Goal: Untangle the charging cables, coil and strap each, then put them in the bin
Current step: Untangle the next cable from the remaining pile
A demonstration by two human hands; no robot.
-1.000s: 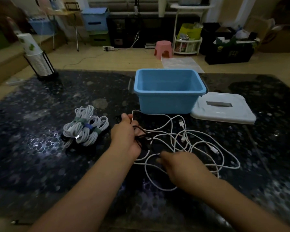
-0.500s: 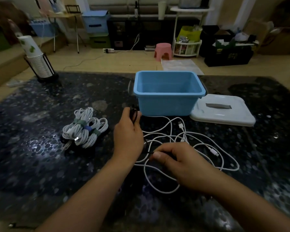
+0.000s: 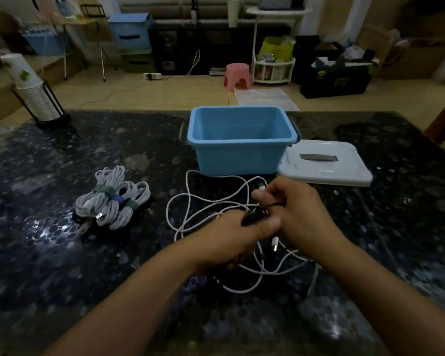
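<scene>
A tangle of white charging cables (image 3: pixel 190 199) lies on the dark table in front of the blue bin (image 3: pixel 239 152), which is empty. My left hand (image 3: pixel 231 237) grips a black cable (image 3: pixel 254 215) in the middle of the tangle. My right hand (image 3: pixel 298 214) meets it from the right and pinches the same black cable, fingers curled. A white plug (image 3: pixel 275 246) hangs below the hands. Several coiled, strapped white cables (image 3: pixel 113 201) sit in a pile to the left.
The bin's white lid (image 3: pixel 326 163) lies flat to the right of the bin. A stack of paper cups in a black holder (image 3: pixel 34 91) stands at the table's far left corner. Beyond the table are a pink stool (image 3: pixel 237 75) and floor clutter.
Both hands have come together over the tangle and lifted a black cable out of it. The white cables have shifted, with loops now trailing left and below the hands.
</scene>
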